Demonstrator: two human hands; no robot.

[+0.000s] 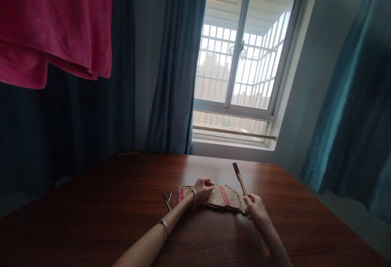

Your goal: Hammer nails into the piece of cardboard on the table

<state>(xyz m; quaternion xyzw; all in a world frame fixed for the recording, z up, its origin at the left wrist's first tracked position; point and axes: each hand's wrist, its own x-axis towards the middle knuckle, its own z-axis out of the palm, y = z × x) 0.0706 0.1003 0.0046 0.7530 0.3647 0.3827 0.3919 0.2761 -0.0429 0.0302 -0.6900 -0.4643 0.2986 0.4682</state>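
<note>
On the table lies a flat, tan cardboard-like piece (233, 200) with pink strips and many small dots or holes. My left hand (203, 189) rests over its middle with fingers pinched together; whatever they hold is too small to make out. My right hand (255, 208) is closed around the handle of a hammer-like tool (242, 183), just right of the piece. Its wooden handle slants up to a narrow dark head, raised above the table. Several thin metal rods (167, 200), perhaps punches or nails, lie left of the piece.
The brown wooden table (122, 214) reaches toward a barred window (235, 55). Blue curtains (180, 63) hang on both sides. A pink cloth (61, 22) hangs at upper left. Two metal bracelets (165, 228) circle my left wrist and forearm.
</note>
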